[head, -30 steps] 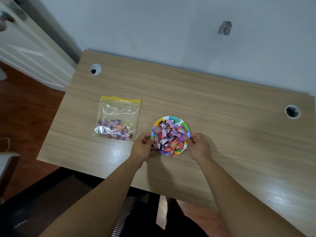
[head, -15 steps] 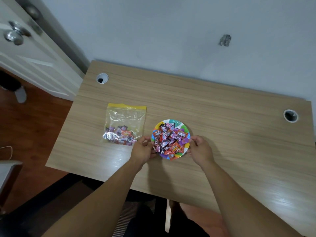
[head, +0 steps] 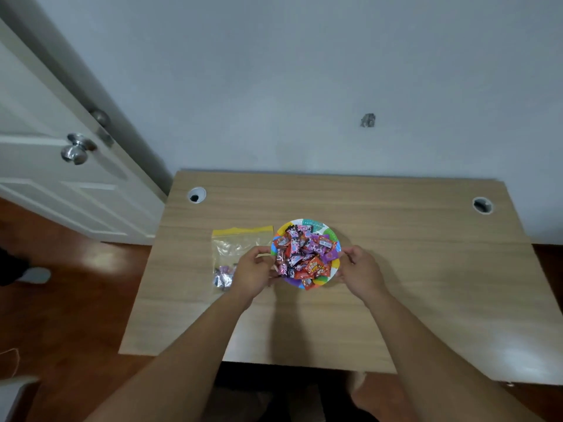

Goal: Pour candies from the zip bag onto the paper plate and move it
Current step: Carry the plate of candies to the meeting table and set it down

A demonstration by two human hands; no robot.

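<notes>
Two bare forearms reach up from 6 o'clock over the near edge of the light wood-grain desk. The left hand is curled closed on the 9 o'clock rim of the round multicoloured paper plate, fingers on top of the edge; the right hand is closed the same way on the 3 o'clock rim. Whether the plate rests on the desk or is lifted clear, I cannot tell. On it sits a heap of wrapped candies — red, orange, pink and purple wrappers piled across the middle, one orange piece hanging over the rim at 6 o'clock.

At 9 o'clock of the plate, just beside it and partly hidden behind the left hand, lies the clear plastic zip bag with a yellow seal strip, flat on the desk, a few candies left in its near end.

Farther back, two round cable holes — one at the desk's 10 o'clock corner, one at 2 o'clock. Beyond stands a pale grey wall, with a white panelled door at 9 o'clock.
</notes>
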